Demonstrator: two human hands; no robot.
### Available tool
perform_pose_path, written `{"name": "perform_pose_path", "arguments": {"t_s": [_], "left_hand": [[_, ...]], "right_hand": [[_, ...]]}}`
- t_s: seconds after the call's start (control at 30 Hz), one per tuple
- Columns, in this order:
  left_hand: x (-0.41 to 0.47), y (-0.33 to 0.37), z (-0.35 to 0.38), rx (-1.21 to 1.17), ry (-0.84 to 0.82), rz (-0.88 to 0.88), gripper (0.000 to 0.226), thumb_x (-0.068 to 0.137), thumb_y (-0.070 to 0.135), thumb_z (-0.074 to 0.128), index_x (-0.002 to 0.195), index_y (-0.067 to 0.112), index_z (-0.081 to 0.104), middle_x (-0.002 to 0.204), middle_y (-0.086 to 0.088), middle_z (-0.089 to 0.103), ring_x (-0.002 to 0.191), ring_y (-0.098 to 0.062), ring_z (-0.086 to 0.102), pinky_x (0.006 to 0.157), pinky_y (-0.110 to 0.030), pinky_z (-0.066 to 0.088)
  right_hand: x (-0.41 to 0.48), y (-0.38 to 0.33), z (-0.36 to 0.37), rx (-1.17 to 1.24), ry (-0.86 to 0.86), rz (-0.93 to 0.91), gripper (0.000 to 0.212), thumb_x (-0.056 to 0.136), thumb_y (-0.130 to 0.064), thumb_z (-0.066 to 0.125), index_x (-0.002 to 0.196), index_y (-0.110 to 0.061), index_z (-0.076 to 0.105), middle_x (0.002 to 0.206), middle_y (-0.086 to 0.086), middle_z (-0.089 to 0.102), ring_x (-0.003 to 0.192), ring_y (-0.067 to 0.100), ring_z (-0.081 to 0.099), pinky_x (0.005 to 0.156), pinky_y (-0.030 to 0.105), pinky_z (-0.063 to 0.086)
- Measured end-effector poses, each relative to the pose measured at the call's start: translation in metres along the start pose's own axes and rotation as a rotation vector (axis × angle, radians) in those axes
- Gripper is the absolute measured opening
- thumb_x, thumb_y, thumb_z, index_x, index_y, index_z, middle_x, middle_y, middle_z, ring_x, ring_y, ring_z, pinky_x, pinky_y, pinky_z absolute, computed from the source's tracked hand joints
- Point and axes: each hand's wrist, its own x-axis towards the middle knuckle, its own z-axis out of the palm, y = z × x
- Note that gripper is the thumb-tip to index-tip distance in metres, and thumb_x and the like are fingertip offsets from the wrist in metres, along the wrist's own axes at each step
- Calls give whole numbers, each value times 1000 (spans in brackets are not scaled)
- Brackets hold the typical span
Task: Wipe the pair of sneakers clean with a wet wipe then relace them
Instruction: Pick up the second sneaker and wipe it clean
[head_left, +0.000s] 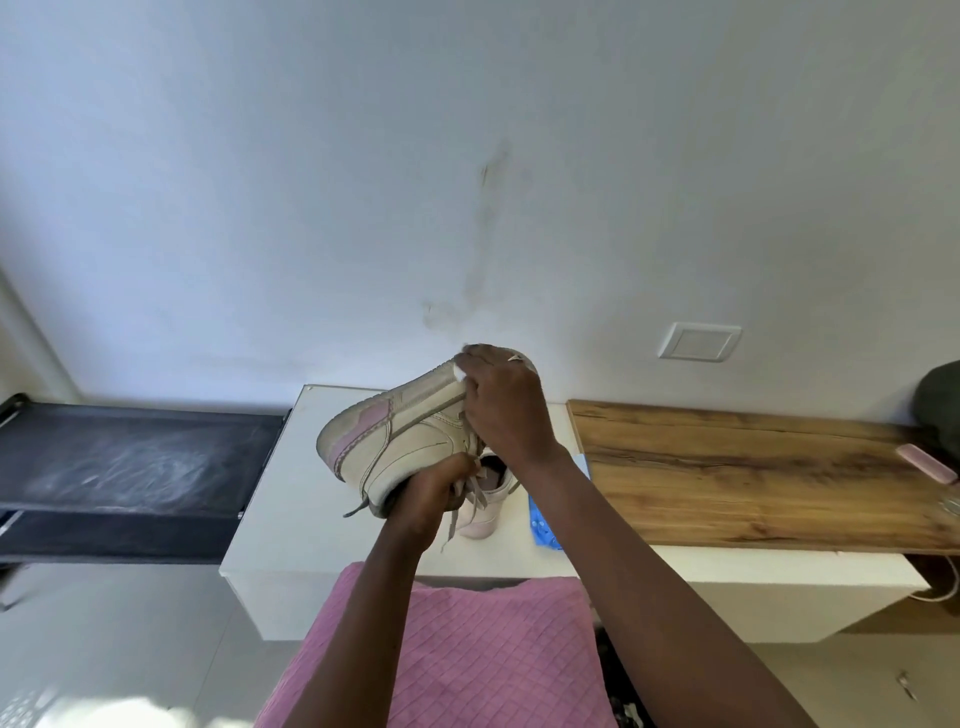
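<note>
You stand at the white cabinet (280, 499), holding the raised sneaker (395, 441) above it, turned on its side so the sole edge is easy to reach. The second sneaker (485, 512) waits on the cabinet just below, with the blue wipe pack (543, 525) to its right. Your left hand (434, 491) curls round the near collar end to steady the shoe. At the far toe, your right hand (501, 405) presses the wet wipe (460, 372) under bent fingers. Laces (457, 512) hang loose, so relacing likely comes later

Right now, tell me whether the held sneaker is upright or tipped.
Tipped: the sneaker is off the cabinet, turned sideways, left hand gripping it, right hand holding a wipe against it.
</note>
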Motion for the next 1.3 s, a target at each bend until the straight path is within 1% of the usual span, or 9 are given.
{"name": "perform_pose_path", "arguments": {"t_s": [0.2,0.3,0.4,0.57,0.63,0.7,0.83,1.17,1.3], "left_hand": [[-5,-1,12,-65,41,103,15,58,7,54,50,14,43,40,9,40,41,-5,31,46,-18,26],[-4,1,13,-40,40,131,23,73,0,56,58,13,45,40,12,42,41,-3,34,46,-16,30],[-2,1,12,-25,47,114,6,62,16,53,60,11,50,39,12,42,38,0,37,43,-12,32],[-6,1,14,-99,26,90,17,57,16,55,40,16,55,42,8,46,43,-4,43,40,-14,30],[-6,2,15,-125,30,83,11,50,22,61,56,13,63,51,3,58,48,-3,53,41,-13,36],[-4,3,13,-177,39,86,31,45,25,64,68,4,60,61,-5,60,45,-5,52,41,-14,37],[-5,14,12,-260,4,78,14,57,15,52,46,11,61,49,-3,53,38,-7,45,38,-15,35],[-5,10,4,-286,37,75,10,60,14,48,56,10,40,44,-1,36,40,-11,30,44,-20,26],[-8,15,4,-311,67,63,9,62,14,48,55,9,49,46,0,42,39,-9,34,44,-18,28]], "right_hand": [[2,-23,-1,46,-354,-226,35,71,8,44,93,-1,70,104,13,68,99,32,62,74,40,54],[-1,-21,-4,24,-188,-249,37,73,-1,40,92,-5,72,104,8,70,97,27,65,70,32,56],[-1,-7,-5,-31,-6,-230,42,71,-5,37,93,-6,72,101,5,71,92,23,67,74,27,54],[0,20,-10,-125,110,-46,40,69,-2,40,93,-2,72,97,11,71,89,26,68,75,29,54],[-1,33,-10,-118,151,42,44,70,-5,35,94,0,72,97,13,71,90,28,68,74,33,55],[-3,45,-9,-111,183,153,39,73,0,40,97,1,71,99,15,71,92,30,68,74,36,55],[-6,46,-2,-92,195,273,29,76,4,52,99,4,69,98,18,70,92,31,68,78,37,54],[-24,-3,9,7,42,-302,29,75,2,57,102,1,69,109,14,68,104,28,63,87,31,51],[-23,18,11,-117,131,-238,38,79,0,41,103,1,70,109,15,68,101,28,66,77,32,56]]}}
